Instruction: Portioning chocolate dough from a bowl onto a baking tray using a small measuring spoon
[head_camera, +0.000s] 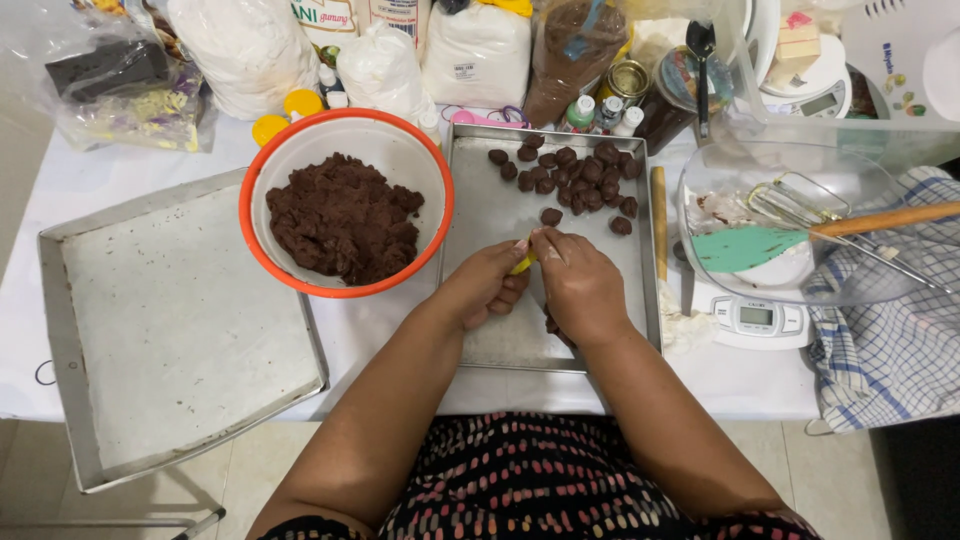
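Beyond the fingertips (540, 243): about eighteen dough balls (580, 175). Two trays (500, 215), one bowl (345, 205), one spatula (760, 245), two scales (757, 318).

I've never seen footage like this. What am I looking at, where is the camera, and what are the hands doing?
There is no machine here: a person wears a camera on the head, so the one picture looks down at their own two hands. The left hand and right hand meet over a small metal tray and pinch a small yellow thing between them; what it is I cannot tell. Dark dough balls sit at the tray's far end. Left of it stands an orange-rimmed bowl of dark dough, then a larger tray. On the right, a scale carries a clear bowl.
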